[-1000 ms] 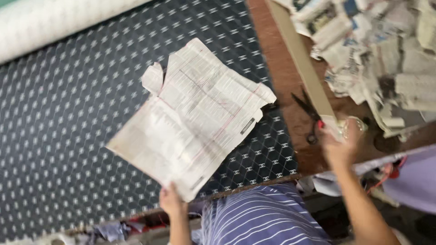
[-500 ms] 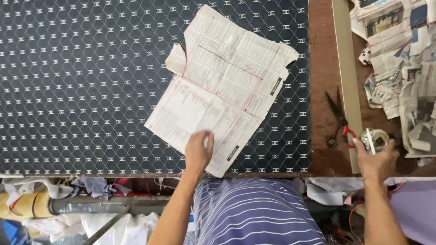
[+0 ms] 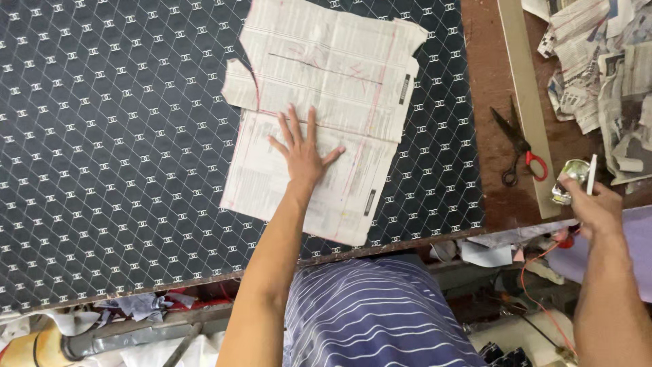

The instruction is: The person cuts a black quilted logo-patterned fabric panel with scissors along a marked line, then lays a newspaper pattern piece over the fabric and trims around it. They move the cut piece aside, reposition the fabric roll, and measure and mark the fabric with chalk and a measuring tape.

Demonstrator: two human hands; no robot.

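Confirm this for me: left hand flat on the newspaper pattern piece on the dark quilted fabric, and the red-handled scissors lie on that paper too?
Not quite. In the head view the red-handled scissors lie on the bare brown wooden table, right of the dark quilted fabric, apart from the paper. The left hand is indeed flat on the newspaper pattern piece.

— What's on the table [image 3: 483, 47]?

— Mostly a dark blue cloth [image 3: 115, 149] with a white diamond print, covering it from the left edge almost to the right; only a brown strip stays bare there.

— And on the bare strip?

— Scissors [image 3: 517, 146] with red and black handles, just beside a long pale ruler [image 3: 526, 95] running from the far edge toward the near one. Past it, at the right edge, newspaper scraps [image 3: 598, 61] lie heaped.

— On the cloth?

— A newspaper pattern [image 3: 326, 102] lies flat, toward its right side.
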